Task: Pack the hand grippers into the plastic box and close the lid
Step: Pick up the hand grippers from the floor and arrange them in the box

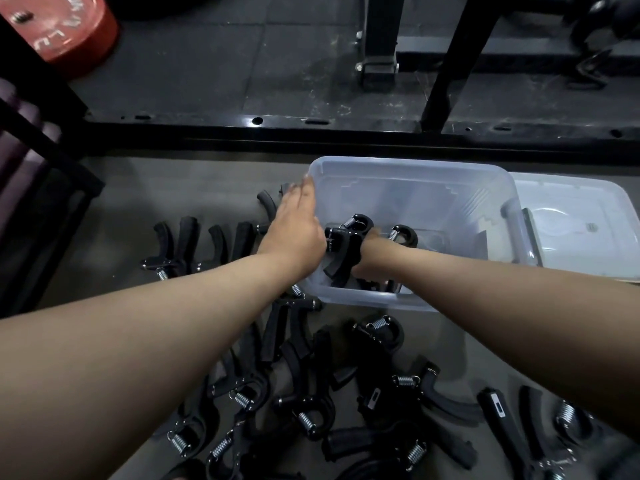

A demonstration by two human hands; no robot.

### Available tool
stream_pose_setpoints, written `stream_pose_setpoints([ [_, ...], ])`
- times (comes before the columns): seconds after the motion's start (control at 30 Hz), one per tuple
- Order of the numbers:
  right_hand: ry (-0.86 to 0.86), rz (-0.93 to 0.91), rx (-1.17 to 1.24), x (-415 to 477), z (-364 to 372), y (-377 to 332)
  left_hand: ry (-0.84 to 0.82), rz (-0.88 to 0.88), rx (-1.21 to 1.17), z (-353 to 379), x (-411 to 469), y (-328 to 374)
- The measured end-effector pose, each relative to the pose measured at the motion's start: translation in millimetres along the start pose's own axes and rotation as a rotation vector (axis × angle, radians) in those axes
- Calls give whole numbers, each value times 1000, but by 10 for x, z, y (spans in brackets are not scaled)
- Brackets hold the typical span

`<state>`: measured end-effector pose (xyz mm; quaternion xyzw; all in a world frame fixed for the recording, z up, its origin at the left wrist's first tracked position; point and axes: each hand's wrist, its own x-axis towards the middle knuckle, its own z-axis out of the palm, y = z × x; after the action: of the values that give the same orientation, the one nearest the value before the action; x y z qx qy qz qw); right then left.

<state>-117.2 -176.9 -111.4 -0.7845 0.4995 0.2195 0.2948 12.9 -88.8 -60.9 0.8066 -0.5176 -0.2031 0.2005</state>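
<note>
The plastic box [412,167] sits centre frame, and its lid [585,244] lies off to the right. The left hand [294,223] has straight fingers at the box's left rim and holds nothing. The right hand [367,266] reaches down inside beside a hand gripper [346,242]; its fingers are hidden, so I cannot tell its grasp. Loose grippers [308,407] crowd the floor [194,188] at lower centre. They look rigid, fairly light and prone to tangle at the springs, so the padded handles seem the best place to take hold.

A gym: red weight plate [59,29], rubber floor tiles [207,64], black steel rack [381,32].
</note>
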Motion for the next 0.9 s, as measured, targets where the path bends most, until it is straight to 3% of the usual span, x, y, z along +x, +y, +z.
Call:
stream_pose_setpoints([
  [0.23,11,-92,-110,10,-37,113,4,-17,-19,15,6,-11],
  [0.6,-23,-41,-66,-1,-127,171,9,3,-16,-23,-4,8],
  [0.7,-108,-15,-115,-53,-67,184,7,3,-17,-31,-14,13],
  [0.9,-95,8,-218,18,66,98,10,5,-15,-40,-21,25],
])
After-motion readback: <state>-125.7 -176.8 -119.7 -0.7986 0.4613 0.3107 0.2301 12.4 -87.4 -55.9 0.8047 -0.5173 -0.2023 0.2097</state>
